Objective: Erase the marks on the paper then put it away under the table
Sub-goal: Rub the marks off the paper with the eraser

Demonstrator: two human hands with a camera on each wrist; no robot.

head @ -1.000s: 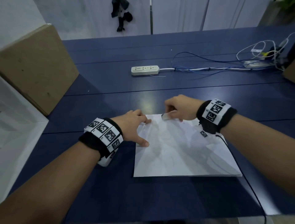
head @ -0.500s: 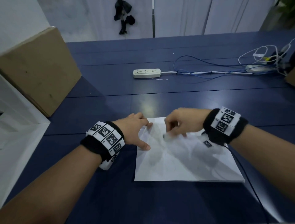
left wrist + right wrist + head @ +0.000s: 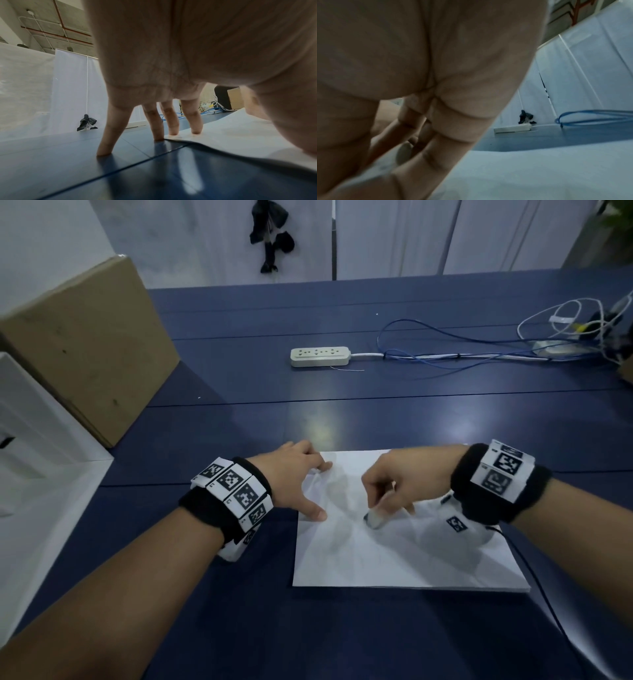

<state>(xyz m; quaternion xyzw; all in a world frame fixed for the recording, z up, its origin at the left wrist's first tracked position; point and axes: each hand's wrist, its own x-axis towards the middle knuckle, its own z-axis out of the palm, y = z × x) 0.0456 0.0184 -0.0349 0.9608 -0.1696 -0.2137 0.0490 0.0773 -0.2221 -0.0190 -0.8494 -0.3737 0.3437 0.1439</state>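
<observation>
A white sheet of paper (image 3: 404,553) lies flat on the dark blue table (image 3: 308,412), with faint grey marks on it. My left hand (image 3: 294,477) presses on the paper's left edge with straight, spread fingers; in the left wrist view two fingertips (image 3: 196,131) stand on the paper (image 3: 240,129) and the others on the table. My right hand (image 3: 400,484) pinches a small white eraser (image 3: 375,517) and holds its tip on the paper near the middle. The right wrist view shows the eraser (image 3: 404,153) between the curled fingers, blurred.
A cardboard box (image 3: 85,347) stands at the back left beside a white cabinet (image 3: 30,474). A white power strip (image 3: 320,356) with blue and white cables (image 3: 479,354) lies across the far table. A thin black cord (image 3: 534,580) runs along the paper's right edge.
My right hand has drawn the eraser from the paper's far edge toward me, down to the middle of the sheet. The left hand has stayed pressed on the left edge.
</observation>
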